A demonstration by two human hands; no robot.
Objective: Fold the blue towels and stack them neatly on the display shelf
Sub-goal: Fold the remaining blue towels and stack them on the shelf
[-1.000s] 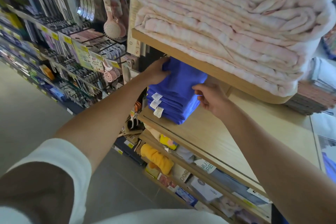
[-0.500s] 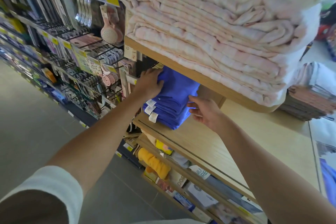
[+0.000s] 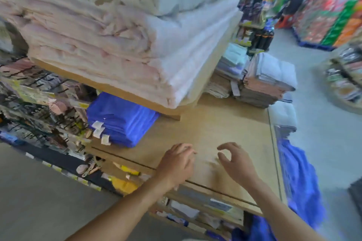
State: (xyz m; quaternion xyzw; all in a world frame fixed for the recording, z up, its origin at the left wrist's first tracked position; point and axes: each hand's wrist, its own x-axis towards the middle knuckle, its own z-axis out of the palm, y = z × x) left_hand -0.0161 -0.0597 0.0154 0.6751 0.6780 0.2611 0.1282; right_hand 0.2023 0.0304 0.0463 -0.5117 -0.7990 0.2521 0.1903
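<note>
Blue towels now released; left hand and right hand pulled back, loosely curled, empty.

2 bare arms show, each from the hand back to the lower edge of the view. The left hand is seen from its back, with knuckles and fingers in sight, the fingertips softened by blur. The left forearm is slim, long and uncovered along all that shows. The right hand shows its thumb and fingers, also blurred at the tips. The right forearm is likewise uncovered, narrower at the wrist than nearer the body. Between the arms, at the bottom edge, lies a thin pale strip, too blurred to tell whether it is clothing.
</note>
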